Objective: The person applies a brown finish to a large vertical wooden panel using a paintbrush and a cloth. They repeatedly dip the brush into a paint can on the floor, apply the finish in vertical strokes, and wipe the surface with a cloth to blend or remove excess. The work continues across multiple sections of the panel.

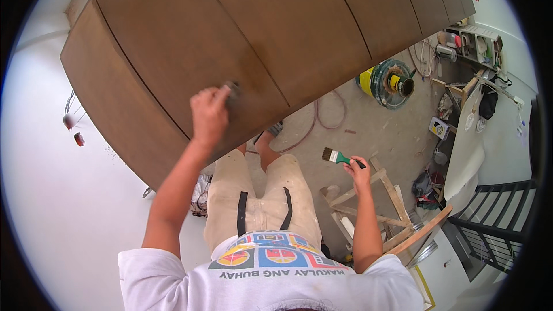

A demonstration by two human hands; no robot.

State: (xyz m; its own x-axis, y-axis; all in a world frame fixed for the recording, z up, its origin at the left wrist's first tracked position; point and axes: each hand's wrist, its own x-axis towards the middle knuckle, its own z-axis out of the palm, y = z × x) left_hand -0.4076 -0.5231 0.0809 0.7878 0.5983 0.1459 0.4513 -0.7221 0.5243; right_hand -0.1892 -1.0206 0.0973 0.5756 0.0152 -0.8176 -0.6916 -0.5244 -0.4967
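Note:
My left hand (pixel 209 112) is closed on a small dark grey wad (pixel 232 90), perhaps a rag, blurred at its edge. The wad presses against a large brown wooden panel (pixel 299 34) with dark grooves between its boards. A darker, wet-looking patch lies on the panel just beside the wad. Lower and to the right, my right hand (pixel 358 173) grips a paintbrush (pixel 341 157) by its green and black handle. Its dark bristles point left, away from the panel and in the air above the floor.
A large can (pixel 387 83) with a smaller can on top stands on the floor beyond the panel's edge. A hose (pixel 317 116) curls nearby. At right are a wooden frame (pixel 397 196), a black metal railing (pixel 495 207) and a cluttered shelf (pixel 481 46). White wall lies left.

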